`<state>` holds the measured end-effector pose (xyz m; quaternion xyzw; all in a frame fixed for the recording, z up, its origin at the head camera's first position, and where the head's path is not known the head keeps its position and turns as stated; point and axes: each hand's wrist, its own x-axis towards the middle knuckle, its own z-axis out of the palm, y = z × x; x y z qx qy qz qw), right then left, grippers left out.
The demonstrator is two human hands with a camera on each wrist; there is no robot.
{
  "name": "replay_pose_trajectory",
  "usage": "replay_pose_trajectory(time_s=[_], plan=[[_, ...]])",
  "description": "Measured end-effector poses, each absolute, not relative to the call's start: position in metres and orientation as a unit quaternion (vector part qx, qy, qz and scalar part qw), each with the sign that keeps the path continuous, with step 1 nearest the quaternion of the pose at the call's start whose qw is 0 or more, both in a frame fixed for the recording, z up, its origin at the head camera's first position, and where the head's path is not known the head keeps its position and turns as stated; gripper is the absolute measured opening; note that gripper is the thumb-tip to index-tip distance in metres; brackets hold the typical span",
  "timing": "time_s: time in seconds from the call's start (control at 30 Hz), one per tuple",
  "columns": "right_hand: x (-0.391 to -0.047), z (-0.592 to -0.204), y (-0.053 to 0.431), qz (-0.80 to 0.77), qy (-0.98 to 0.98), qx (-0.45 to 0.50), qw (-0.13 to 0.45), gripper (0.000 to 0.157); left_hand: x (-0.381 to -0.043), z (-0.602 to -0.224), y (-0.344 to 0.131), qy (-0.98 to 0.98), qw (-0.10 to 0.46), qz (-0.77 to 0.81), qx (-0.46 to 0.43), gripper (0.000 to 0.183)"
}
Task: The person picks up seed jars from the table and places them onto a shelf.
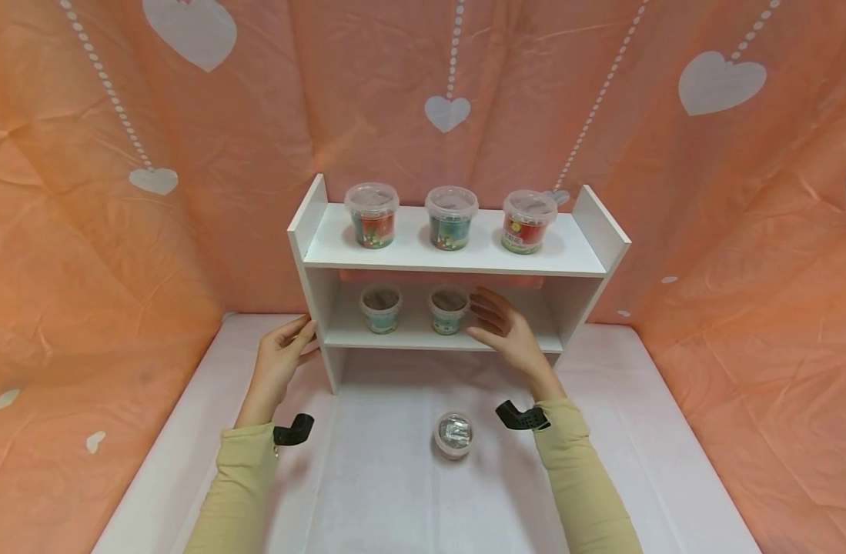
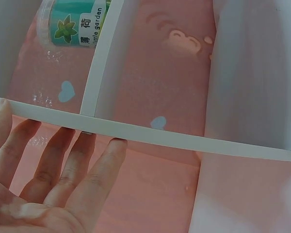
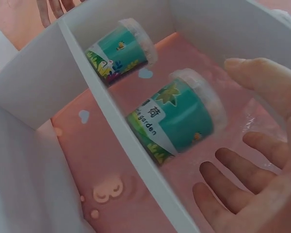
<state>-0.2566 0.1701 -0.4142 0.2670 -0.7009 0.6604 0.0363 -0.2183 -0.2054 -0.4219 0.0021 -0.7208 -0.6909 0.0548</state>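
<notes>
A white two-tier shelf unit [image 1: 456,269] stands on the table. My left hand [image 1: 280,358] is at its left side panel; in the left wrist view the extended fingertips meet the panel's edge. My right hand [image 1: 509,335] is at the lower tier with fingers spread, just right of a teal lidded cup [image 1: 447,312]. The right wrist view shows a gap between those fingers and the cup [image 3: 177,116]. A second teal cup [image 1: 381,310] stands left of it on the same tier.
On the top tier stand three larger lidded cups: a left one [image 1: 372,217], a middle one [image 1: 452,219] and a red one [image 1: 526,223]. A small clear-lidded cup [image 1: 453,435] is on the table in front. Orange cloth [image 1: 374,92] hangs behind and at both sides.
</notes>
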Motion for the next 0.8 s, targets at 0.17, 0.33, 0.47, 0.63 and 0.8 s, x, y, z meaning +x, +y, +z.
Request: replay_pose_trajectory(time_s=[0.17, 0.33, 0.47, 0.63, 0.8], plan=[[-0.247, -0.416, 0.179, 0.673, -0.684, 0.279, 0.033, 0.069, -0.218, -0.422, -0.205, -0.721, 0.056, -0.69, 0.0, 0.055], [-0.236, -0.418, 0.185, 0.686, -0.662, 0.3, 0.021, 0.07, -0.217, -0.422, -0.205, -0.723, 0.058, -0.688, -0.003, 0.055], [-0.227, -0.421, 0.189, 0.696, -0.643, 0.319, 0.009, 0.07, -0.216, -0.422, -0.206, -0.724, 0.058, -0.687, -0.003, 0.055], [-0.216, -0.428, 0.194, 0.705, -0.624, 0.336, -0.014, 0.068, -0.217, -0.422, -0.206, -0.723, 0.059, -0.689, -0.001, 0.055], [-0.209, -0.438, 0.201, 0.704, -0.619, 0.347, -0.029, 0.064, -0.217, -0.422, -0.205, -0.719, 0.06, -0.693, -0.002, 0.054]])
